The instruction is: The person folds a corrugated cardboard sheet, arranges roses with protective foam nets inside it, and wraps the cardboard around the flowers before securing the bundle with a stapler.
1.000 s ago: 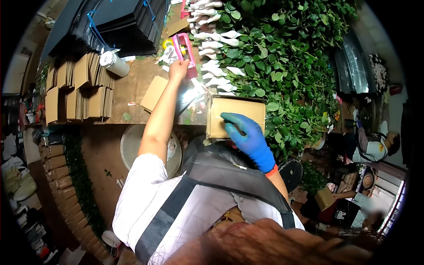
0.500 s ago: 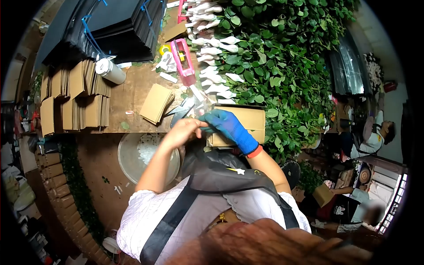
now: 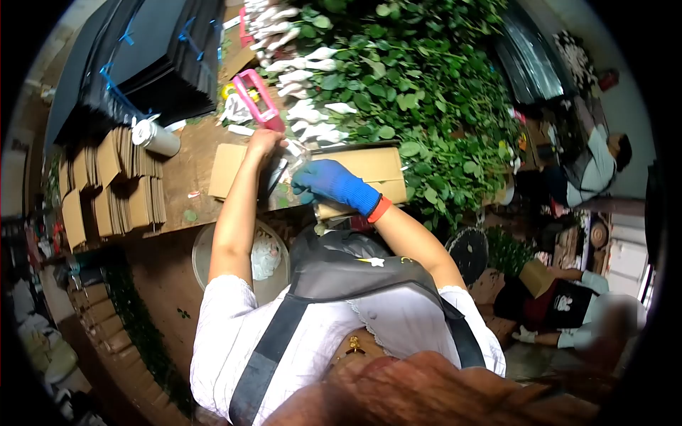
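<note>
My bare left hand [image 3: 266,142] is closed at the near end of the pink tape dispenser [image 3: 257,101]; what its fingers hold, if anything, is too small to tell. In a blue glove, my right hand [image 3: 321,181] is closed over the left end of the cardboard box [image 3: 373,170], and its fingers hide what they grip. White-wrapped flower heads [image 3: 312,132] with leafy green stems [image 3: 426,92] lie beyond the box. Partly behind my left forearm is a stack of small cardboard pieces [image 3: 224,170].
Folded cardboard [image 3: 110,188], a white cup [image 3: 155,138] and black sheets [image 3: 156,57] stand at the left of the table [image 3: 186,165]. A round bin [image 3: 273,266] is below the edge. Two people, one with a cardboard box [image 3: 536,277], are at the right.
My left hand has moved away from my right hand, up to the pink dispenser. My right hand remains by the box's left end. The whole view has shifted and tilted.
</note>
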A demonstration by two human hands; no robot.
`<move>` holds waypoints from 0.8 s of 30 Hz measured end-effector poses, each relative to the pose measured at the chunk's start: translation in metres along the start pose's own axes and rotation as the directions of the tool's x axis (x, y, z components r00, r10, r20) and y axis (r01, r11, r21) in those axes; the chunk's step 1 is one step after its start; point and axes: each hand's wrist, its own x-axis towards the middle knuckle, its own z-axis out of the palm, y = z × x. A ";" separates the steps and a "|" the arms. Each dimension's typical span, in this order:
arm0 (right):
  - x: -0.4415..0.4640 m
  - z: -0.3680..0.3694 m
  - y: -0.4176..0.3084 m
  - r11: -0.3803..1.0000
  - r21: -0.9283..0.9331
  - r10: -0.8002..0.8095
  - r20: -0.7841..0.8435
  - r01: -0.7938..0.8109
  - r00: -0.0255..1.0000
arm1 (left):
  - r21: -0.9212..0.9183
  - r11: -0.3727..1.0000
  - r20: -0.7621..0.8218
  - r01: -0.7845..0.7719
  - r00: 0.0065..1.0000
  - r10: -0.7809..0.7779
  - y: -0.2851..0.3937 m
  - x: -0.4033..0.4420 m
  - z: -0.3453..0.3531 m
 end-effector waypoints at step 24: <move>-0.122 -0.150 0.208 0.783 0.605 0.079 -0.326 0.143 0.942 | 0.962 -0.144 0.264 -0.233 0.927 0.265 0.106 -0.068 0.303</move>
